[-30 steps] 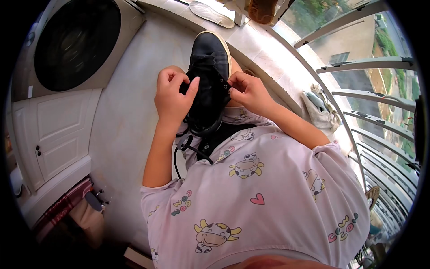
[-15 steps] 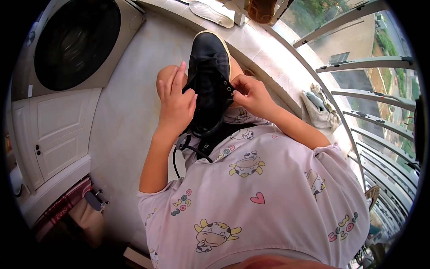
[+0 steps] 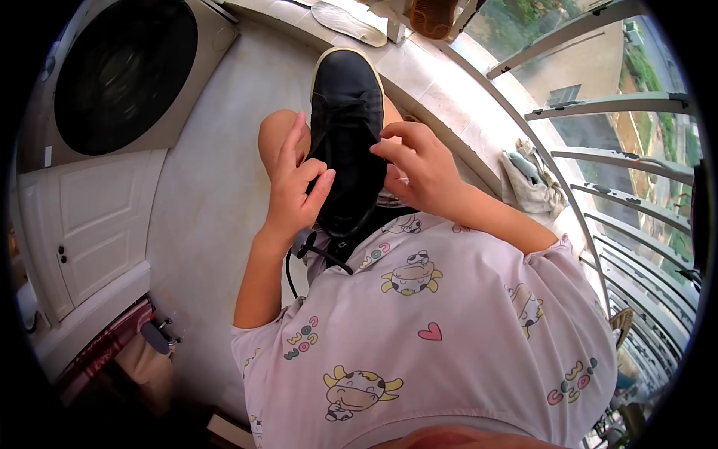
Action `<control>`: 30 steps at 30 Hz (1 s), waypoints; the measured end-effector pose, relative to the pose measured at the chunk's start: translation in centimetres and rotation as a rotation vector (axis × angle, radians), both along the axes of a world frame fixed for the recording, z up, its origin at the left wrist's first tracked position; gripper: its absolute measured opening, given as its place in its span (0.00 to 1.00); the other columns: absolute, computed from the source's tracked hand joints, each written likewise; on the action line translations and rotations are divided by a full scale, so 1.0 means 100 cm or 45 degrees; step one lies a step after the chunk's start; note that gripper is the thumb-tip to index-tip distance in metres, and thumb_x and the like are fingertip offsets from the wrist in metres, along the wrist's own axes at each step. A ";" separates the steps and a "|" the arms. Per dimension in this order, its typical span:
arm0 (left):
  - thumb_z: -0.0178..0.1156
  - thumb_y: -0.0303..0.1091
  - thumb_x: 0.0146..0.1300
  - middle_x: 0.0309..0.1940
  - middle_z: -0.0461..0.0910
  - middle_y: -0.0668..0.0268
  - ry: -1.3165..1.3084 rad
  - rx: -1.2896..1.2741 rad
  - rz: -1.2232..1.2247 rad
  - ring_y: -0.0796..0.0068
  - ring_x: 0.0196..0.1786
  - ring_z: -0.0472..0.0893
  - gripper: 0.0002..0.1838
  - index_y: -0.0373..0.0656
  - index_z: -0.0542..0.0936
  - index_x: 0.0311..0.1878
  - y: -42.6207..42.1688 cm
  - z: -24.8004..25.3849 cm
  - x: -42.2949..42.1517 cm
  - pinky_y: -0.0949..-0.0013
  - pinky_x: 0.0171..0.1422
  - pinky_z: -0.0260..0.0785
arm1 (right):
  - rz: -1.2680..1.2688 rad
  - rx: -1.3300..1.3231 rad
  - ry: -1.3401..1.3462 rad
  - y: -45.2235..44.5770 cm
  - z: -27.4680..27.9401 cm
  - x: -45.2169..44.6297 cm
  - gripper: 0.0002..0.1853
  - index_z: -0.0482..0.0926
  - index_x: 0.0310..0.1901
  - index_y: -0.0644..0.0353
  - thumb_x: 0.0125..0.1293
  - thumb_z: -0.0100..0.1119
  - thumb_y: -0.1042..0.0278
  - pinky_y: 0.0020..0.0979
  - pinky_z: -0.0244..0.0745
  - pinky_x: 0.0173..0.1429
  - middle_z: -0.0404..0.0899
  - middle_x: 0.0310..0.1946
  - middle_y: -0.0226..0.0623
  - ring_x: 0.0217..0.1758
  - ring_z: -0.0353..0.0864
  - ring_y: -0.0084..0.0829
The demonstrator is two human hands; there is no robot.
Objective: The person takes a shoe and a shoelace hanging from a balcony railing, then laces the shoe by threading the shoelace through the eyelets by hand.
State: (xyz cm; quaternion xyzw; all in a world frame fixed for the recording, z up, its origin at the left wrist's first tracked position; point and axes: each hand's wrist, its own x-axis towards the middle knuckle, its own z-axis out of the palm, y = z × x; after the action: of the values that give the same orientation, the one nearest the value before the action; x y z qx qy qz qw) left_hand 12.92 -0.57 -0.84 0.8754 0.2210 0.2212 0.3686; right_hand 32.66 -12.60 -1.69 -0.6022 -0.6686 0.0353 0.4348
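A black sneaker [image 3: 348, 112] with a pale sole edge lies between my knees, its toe pointing away from me. No lace shows in it. At its left side is my left hand [image 3: 293, 183], fingers apart and thumb stretched toward the shoe's opening. My right hand [image 3: 422, 166] is at the right side, its bent fingers spread over the upper's edge, with nothing visible gripped. Whether its fingertips touch the shoe I cannot tell. Below the heel, a small dark round piece with a black cord [image 3: 305, 243] hangs by my shirt [image 3: 426, 337].
A front-loading washing machine [image 3: 123, 82] stands at the left above a white cabinet [image 3: 101, 224]. A white shoe [image 3: 348, 22] and a brown sole [image 3: 432, 19] are on the ledge ahead. Cloths [image 3: 532, 179] lie beside the metal railing [image 3: 613, 108] at the right.
My right hand has let go of the eyelet flap, which now lies closer to the shoe, and its fingers have spread. The left hand has dropped slightly, with its thumb stretching out.
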 end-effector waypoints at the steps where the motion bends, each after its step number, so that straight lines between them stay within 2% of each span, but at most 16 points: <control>1: 0.59 0.28 0.59 0.70 0.53 0.42 -0.017 -0.008 -0.002 0.48 0.68 0.62 0.07 0.37 0.76 0.26 0.000 -0.001 0.001 0.55 0.69 0.56 | 0.101 0.000 -0.172 0.005 0.009 -0.002 0.10 0.75 0.37 0.59 0.51 0.59 0.76 0.27 0.69 0.36 0.73 0.39 0.33 0.37 0.74 0.26; 3: 0.59 0.28 0.60 0.70 0.52 0.41 -0.055 -0.019 -0.006 0.47 0.68 0.63 0.08 0.36 0.76 0.26 0.000 -0.003 0.003 0.55 0.69 0.56 | 0.300 0.002 -0.521 0.017 0.021 -0.004 0.08 0.75 0.32 0.56 0.48 0.60 0.70 0.27 0.65 0.32 0.71 0.35 0.32 0.37 0.71 0.26; 6: 0.58 0.29 0.61 0.70 0.51 0.41 -0.067 -0.099 0.002 0.46 0.68 0.62 0.09 0.35 0.76 0.27 0.000 -0.001 0.002 0.54 0.70 0.54 | 0.295 -0.292 -0.931 0.031 0.012 -0.006 0.07 0.77 0.30 0.58 0.50 0.59 0.66 0.26 0.61 0.29 0.69 0.32 0.30 0.32 0.68 0.25; 10: 0.58 0.30 0.62 0.71 0.51 0.42 -0.013 -0.085 0.023 0.46 0.68 0.62 0.08 0.36 0.75 0.30 0.001 0.000 0.002 0.54 0.70 0.54 | 0.276 -0.378 -1.279 0.034 0.016 -0.019 0.06 0.79 0.29 0.58 0.51 0.60 0.66 0.28 0.61 0.26 0.72 0.32 0.33 0.33 0.72 0.26; 13: 0.58 0.30 0.62 0.71 0.51 0.44 -0.005 -0.058 0.017 0.45 0.67 0.62 0.07 0.36 0.75 0.31 0.003 0.000 0.003 0.54 0.70 0.54 | 0.378 -0.678 -1.507 0.045 0.020 -0.026 0.09 0.82 0.34 0.57 0.50 0.61 0.66 0.27 0.66 0.28 0.75 0.38 0.34 0.31 0.72 0.26; 16: 0.59 0.30 0.62 0.71 0.52 0.45 0.013 -0.083 0.032 0.45 0.67 0.62 0.07 0.37 0.75 0.30 0.004 0.001 0.002 0.53 0.69 0.55 | 0.563 -0.851 -1.597 0.059 0.032 -0.024 0.09 0.84 0.34 0.57 0.51 0.60 0.66 0.28 0.70 0.31 0.76 0.40 0.38 0.34 0.76 0.28; 18: 0.59 0.30 0.61 0.71 0.52 0.46 0.012 -0.151 0.052 0.45 0.67 0.63 0.07 0.38 0.76 0.30 0.001 0.001 0.001 0.54 0.69 0.55 | 0.816 -0.926 -1.337 0.075 0.037 -0.005 0.09 0.85 0.34 0.57 0.53 0.60 0.67 0.29 0.73 0.33 0.76 0.40 0.40 0.38 0.80 0.33; 19: 0.59 0.30 0.61 0.71 0.52 0.46 0.014 -0.130 0.046 0.45 0.67 0.63 0.07 0.38 0.76 0.30 0.000 0.001 0.002 0.54 0.68 0.55 | 0.880 -0.962 -1.342 0.078 0.040 -0.002 0.09 0.85 0.35 0.58 0.55 0.59 0.68 0.30 0.74 0.35 0.76 0.41 0.41 0.42 0.81 0.36; 22: 0.59 0.30 0.61 0.71 0.53 0.47 0.017 -0.098 0.038 0.46 0.66 0.64 0.06 0.38 0.76 0.31 -0.001 0.000 0.003 0.54 0.68 0.56 | 0.857 -0.941 -1.320 0.072 0.038 -0.003 0.08 0.84 0.34 0.60 0.55 0.60 0.68 0.32 0.74 0.34 0.76 0.40 0.39 0.41 0.80 0.36; 25: 0.59 0.30 0.61 0.70 0.54 0.47 0.004 -0.113 0.055 0.46 0.65 0.65 0.06 0.38 0.76 0.31 0.000 -0.002 0.002 0.54 0.68 0.57 | 0.775 -0.774 -1.120 0.072 0.028 0.008 0.10 0.84 0.35 0.60 0.56 0.61 0.63 0.32 0.74 0.37 0.76 0.43 0.39 0.40 0.80 0.35; 28: 0.59 0.30 0.61 0.70 0.54 0.48 -0.013 -0.116 0.080 0.46 0.64 0.67 0.06 0.38 0.76 0.31 0.001 -0.005 0.001 0.54 0.67 0.59 | 1.058 -0.774 -0.521 0.070 0.037 0.034 0.11 0.81 0.29 0.64 0.56 0.62 0.63 0.32 0.72 0.39 0.73 0.40 0.42 0.39 0.79 0.38; 29: 0.59 0.30 0.61 0.70 0.54 0.48 -0.010 -0.103 0.091 0.46 0.64 0.67 0.06 0.37 0.76 0.31 0.001 -0.007 0.001 0.55 0.67 0.59 | 1.131 -0.983 -0.133 0.061 0.056 0.038 0.15 0.75 0.23 0.66 0.53 0.67 0.63 0.33 0.69 0.36 0.72 0.34 0.39 0.33 0.75 0.36; 30: 0.59 0.30 0.61 0.70 0.54 0.48 -0.007 -0.092 0.103 0.47 0.64 0.68 0.07 0.37 0.76 0.31 0.001 -0.007 0.001 0.55 0.67 0.60 | 1.230 -0.983 0.161 0.052 0.061 0.044 0.19 0.72 0.21 0.67 0.54 0.68 0.61 0.33 0.67 0.35 0.72 0.32 0.38 0.31 0.73 0.36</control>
State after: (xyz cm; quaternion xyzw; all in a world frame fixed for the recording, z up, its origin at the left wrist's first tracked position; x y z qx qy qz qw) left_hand 13.04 -0.48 -1.59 0.8514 0.2629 0.2303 0.3912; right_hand 37.07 -7.40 4.39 -0.3422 -0.7775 0.5030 0.1594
